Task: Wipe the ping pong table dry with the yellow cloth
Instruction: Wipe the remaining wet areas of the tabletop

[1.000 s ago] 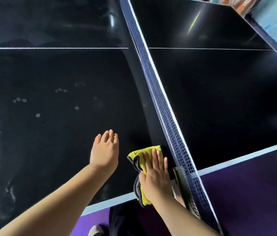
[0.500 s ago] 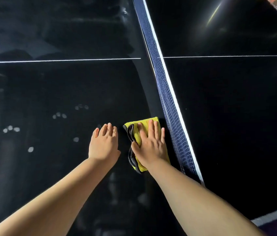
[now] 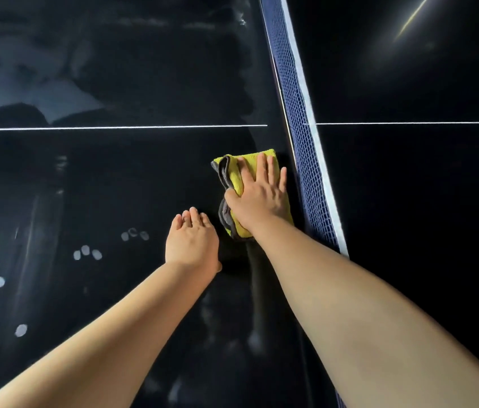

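Your right hand (image 3: 257, 195): it lies flat on the yellow cloth and presses it down on the table; the four fingers are straight and close together, and the thumb stands out to the left, at the grey edge of the cloth.
Your left hand (image 3: 192, 242): it rests palm down on the bare table surface, with the fingers straight and nearly together; it holds nothing.
Yellow cloth (image 3: 234, 176): it is folded, yellow on top with a dark grey layer showing along its left side. It lies under your right hand, just beside the net, on the half of the table at the left of the net.
Left hand and cloth: your left hand is just beside the near left corner of the cloth; you cannot tell from this view if they touch.
Ping pong table (image 3: 114, 178): it is dark and shiny, with reflections on it.
White line (image 3: 114, 127): it runs across the table, beyond both hands.
Net (image 3: 303, 160): it is blue with a white top band and runs at the right of the cloth.
Pale round spots (image 3: 86, 253): there are small groups of them on the surface at the left of your left hand.
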